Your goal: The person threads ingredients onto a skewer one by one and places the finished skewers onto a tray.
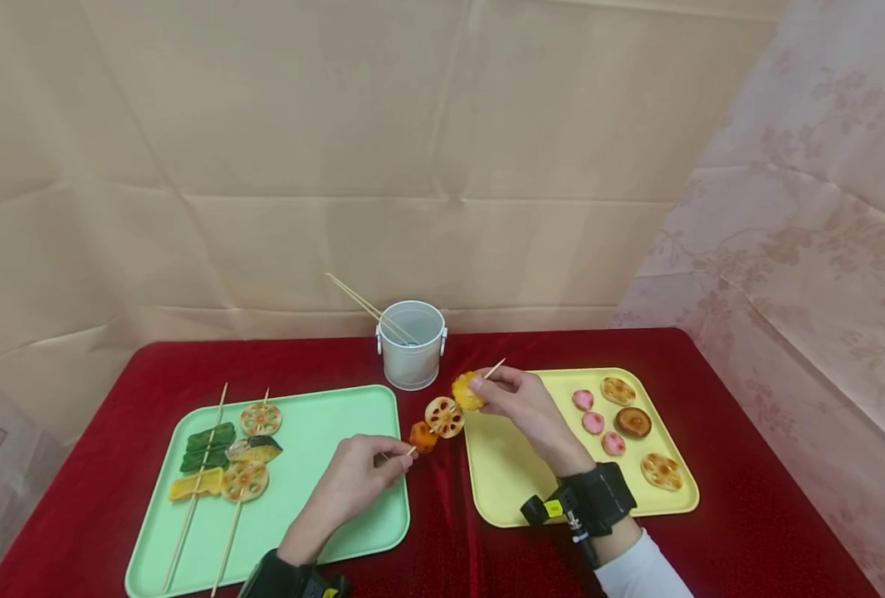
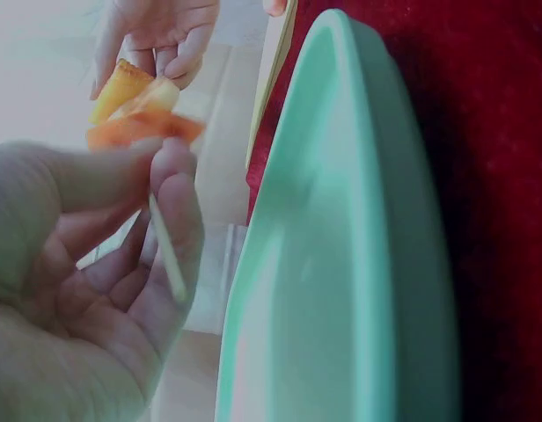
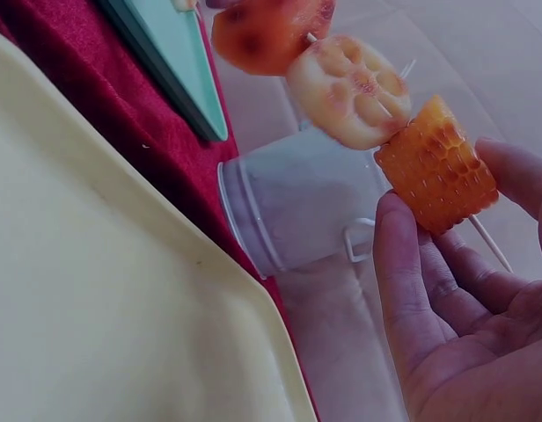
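Note:
Between the two hands, a wooden skewer runs through an orange chunk, a lotus root slice and a yellow corn piece. My left hand pinches the stick just below the orange chunk; a short length of stick shows past its fingers in the left wrist view. With thumb and fingers, my right hand grips the corn piece, and the skewer's pointed end sticks out beyond it. The corn sits right beside the lotus slice in the right wrist view.
At left, a green tray bears two filled skewers of vegetables. A yellow tray at right holds pink pieces, lotus slices and a mushroom. Behind the hands stands a white bucket with thin sticks.

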`<action>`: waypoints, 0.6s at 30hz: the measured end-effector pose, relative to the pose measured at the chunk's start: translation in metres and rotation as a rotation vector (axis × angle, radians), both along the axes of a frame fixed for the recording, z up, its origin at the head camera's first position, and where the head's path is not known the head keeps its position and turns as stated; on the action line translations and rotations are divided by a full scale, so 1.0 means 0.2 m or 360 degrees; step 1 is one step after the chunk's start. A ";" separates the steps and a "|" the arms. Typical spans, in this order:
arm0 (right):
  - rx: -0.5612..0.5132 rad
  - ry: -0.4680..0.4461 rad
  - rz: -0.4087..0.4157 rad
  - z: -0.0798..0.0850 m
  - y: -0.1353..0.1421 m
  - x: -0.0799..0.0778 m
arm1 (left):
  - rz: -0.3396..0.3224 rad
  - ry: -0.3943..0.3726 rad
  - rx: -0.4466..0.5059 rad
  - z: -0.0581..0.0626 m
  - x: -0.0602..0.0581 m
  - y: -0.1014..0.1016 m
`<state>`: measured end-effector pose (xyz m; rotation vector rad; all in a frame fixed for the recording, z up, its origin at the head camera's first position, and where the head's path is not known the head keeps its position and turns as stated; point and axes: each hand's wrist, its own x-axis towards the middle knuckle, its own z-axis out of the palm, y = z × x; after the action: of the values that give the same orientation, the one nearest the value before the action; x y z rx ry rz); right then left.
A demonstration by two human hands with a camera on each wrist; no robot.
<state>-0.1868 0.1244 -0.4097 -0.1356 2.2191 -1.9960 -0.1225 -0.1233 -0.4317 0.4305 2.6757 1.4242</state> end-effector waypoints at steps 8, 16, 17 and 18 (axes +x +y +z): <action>-0.0025 -0.0031 0.0033 0.01 0.00 0.00 | 0.0127 -0.0030 0.0132 0.00 0.00 0.01; -0.0021 -0.0014 0.0060 0.01 -0.01 0.01 | 0.0248 0.0092 0.0000 0.00 0.00 0.02; -0.0020 -0.0012 0.0066 0.01 -0.01 0.02 | 0.0271 0.0117 -0.0035 0.00 0.00 0.02; -0.0021 -0.0009 0.0072 0.02 -0.01 0.02 | 0.0291 0.0144 -0.0063 0.00 0.00 0.02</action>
<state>-0.1834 0.1229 -0.4064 -0.1795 2.1798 -1.9853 -0.1220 -0.1196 -0.4320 0.2580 2.8759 1.4254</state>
